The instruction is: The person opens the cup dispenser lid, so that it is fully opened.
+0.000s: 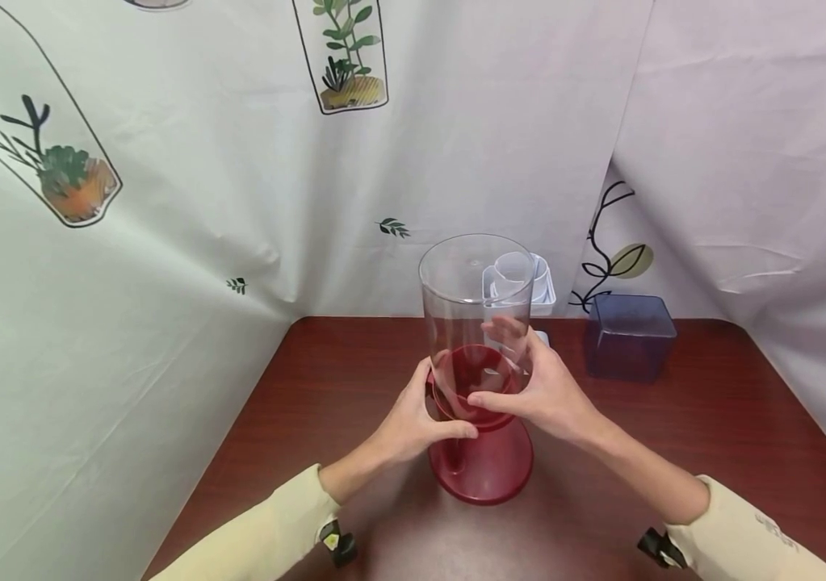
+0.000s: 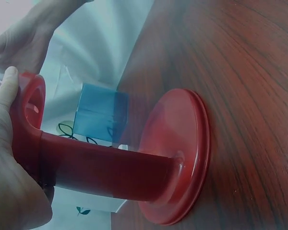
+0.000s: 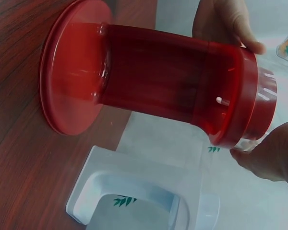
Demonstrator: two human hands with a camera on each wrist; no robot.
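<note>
A tall clear cylinder (image 1: 449, 311), open at the top, sits upright in the collar of a red stand (image 1: 481, 472) with a wide round base. My left hand (image 1: 407, 421) grips the stand's red collar from the left, its thumb across the front. From the right, my right hand (image 1: 556, 397) holds the lower part of the cylinder, thumb in front and fingers behind, seen through the clear wall. In the left wrist view, the red stand (image 2: 108, 165) has a side opening under its collar. The right wrist view shows the stand's round base (image 3: 74, 72) on the table.
Behind the cylinder stands a white holder (image 1: 545, 300) with a cup-like part, its frame larger in the right wrist view (image 3: 134, 167). A translucent blue-violet box (image 1: 629, 343) sits at the back right of the reddish-brown table (image 1: 354, 355). Patterned cloth (image 1: 165, 307) surrounds the table.
</note>
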